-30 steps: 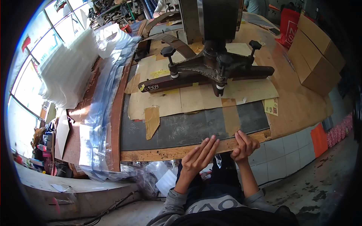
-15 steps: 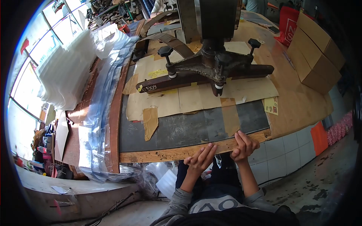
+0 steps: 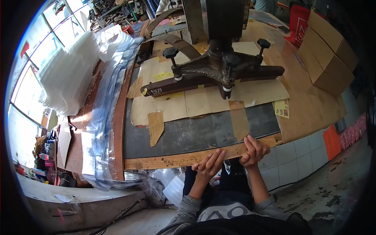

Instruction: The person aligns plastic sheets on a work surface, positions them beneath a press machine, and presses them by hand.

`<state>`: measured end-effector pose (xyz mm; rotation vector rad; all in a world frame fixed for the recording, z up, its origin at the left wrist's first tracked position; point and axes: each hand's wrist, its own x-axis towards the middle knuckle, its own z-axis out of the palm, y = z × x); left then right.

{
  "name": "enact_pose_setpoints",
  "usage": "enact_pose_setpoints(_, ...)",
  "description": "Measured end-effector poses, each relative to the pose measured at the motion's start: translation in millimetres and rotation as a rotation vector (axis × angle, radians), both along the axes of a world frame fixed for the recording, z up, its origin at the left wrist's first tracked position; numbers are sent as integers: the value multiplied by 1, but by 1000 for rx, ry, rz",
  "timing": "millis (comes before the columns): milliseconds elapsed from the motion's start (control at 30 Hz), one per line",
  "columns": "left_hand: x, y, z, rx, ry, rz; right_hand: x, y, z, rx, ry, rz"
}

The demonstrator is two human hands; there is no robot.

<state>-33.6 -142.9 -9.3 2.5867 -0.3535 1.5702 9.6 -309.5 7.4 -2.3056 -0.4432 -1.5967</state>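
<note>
Both hands rest at the wooden edge strip (image 3: 172, 159) along the table's front. My left hand (image 3: 208, 163) has its fingers close together and bent over the strip. Just right of it, my right hand (image 3: 254, 151) curls its fingers onto the same strip, its thumb lower down. Beyond them lies a dark grey table surface (image 3: 184, 137) with brown tape strips (image 3: 239, 121). Over a beige cardboard sheet (image 3: 172, 107) stands a dark metal machine head (image 3: 219, 66) with a long bar and black knobs.
Foam sheets (image 3: 70, 74) and clear plastic film (image 3: 103, 105) lie at left. An open cardboard box (image 3: 327, 55) and a red bag (image 3: 299, 25) stand at right. A phone (image 3: 283, 29) lies at the back. Cables (image 3: 117, 217) run along the floor.
The hands have stayed at the table edge with almost no motion. At the far back, the pale sleeve of another person has shifted slightly, and a pink patch shows behind the machine.
</note>
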Motion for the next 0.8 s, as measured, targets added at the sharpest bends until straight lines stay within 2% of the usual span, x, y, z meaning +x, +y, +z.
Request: enact_pose_setpoints(800, -2, 1, -5, -2, 13, -10, 0, 0, -1, 5, -5, -9)
